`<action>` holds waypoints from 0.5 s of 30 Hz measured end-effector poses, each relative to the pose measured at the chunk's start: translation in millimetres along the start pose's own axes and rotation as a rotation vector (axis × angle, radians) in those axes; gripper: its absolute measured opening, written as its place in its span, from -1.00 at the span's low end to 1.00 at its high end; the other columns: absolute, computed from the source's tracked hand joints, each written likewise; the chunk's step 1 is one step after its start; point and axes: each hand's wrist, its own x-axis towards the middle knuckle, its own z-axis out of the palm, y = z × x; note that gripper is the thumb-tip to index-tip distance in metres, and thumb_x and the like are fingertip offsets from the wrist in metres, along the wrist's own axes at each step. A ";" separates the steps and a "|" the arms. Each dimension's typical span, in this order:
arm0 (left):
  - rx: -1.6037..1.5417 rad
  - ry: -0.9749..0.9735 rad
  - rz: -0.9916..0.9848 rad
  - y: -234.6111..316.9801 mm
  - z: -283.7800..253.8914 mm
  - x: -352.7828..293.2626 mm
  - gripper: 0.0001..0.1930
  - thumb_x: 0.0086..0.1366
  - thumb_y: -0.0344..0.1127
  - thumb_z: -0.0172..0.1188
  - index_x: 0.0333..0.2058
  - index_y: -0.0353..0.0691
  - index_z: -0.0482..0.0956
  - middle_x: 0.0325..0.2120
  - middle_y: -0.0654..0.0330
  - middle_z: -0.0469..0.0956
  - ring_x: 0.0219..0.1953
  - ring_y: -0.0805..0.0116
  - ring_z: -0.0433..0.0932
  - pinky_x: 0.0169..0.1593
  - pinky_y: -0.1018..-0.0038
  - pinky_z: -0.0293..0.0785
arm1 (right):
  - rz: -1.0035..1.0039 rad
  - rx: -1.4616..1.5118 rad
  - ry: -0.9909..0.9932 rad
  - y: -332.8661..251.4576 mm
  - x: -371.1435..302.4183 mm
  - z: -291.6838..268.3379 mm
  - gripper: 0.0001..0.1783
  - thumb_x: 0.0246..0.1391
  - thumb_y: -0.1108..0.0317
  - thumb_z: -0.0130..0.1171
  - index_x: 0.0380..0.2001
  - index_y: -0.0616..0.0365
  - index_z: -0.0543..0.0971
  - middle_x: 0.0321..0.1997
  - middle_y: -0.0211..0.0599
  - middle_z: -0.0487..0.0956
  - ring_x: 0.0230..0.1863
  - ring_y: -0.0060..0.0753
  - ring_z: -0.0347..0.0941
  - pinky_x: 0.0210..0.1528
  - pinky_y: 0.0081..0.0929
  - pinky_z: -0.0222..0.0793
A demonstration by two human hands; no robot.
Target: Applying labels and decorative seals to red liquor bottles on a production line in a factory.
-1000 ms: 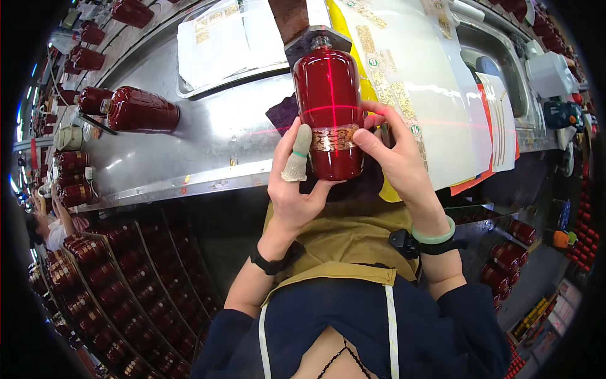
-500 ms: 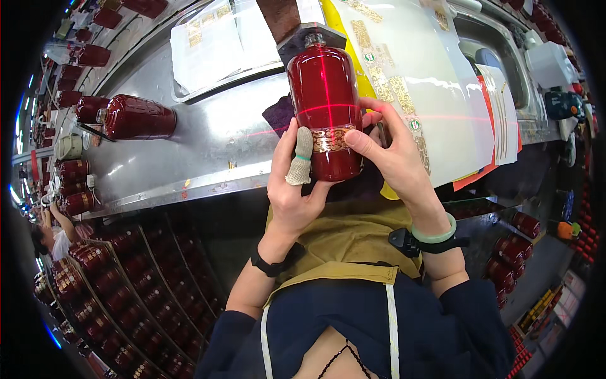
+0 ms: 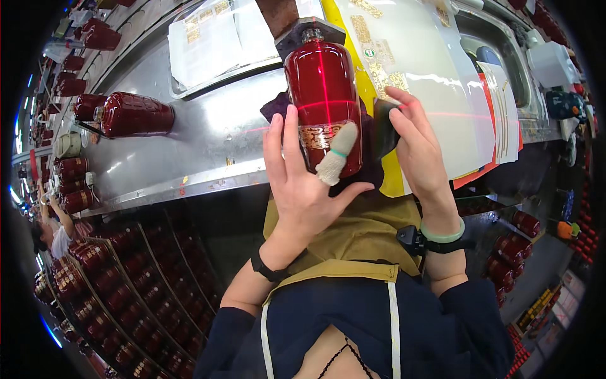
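Note:
A dark red glossy bottle lies on its side, its neck toward a dark metal stop at the far end. Red laser lines cross on its surface. A gold patterned band runs around its lower part. My left hand rests on the bottle's near end with fingers spread; one finger, in a knitted finger sleeve, lies across the band, partly covering it. Just right of the bottle, apart from it, my right hand pinches a thin dark flat scraper between thumb and fingers.
Two more red bottles lie left on the metal bench. A tray of white sheets sits behind. Gold decals on translucent sheets are at right, beside a sink. Racks of bottles stand below left; a person works far left.
My right hand has drawn away rightward from the bottle, bringing the dark scraper into view. My left hand has shifted from gripping the side to laying the sleeved finger over the gold band.

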 end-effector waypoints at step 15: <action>-0.497 0.021 -0.300 -32.2 10.1 7.4 0.03 -0.10 -0.36 0.64 0.36 -0.45 0.29 0.22 -0.11 0.48 0.26 -0.08 0.46 0.35 0.15 0.29 | -0.341 -0.390 0.247 14.2 5.7 -3.5 -0.76 0.34 0.44 0.22 0.02 0.29 0.57 -0.27 -0.39 0.62 -0.33 -0.70 0.46 -0.25 -0.62 0.41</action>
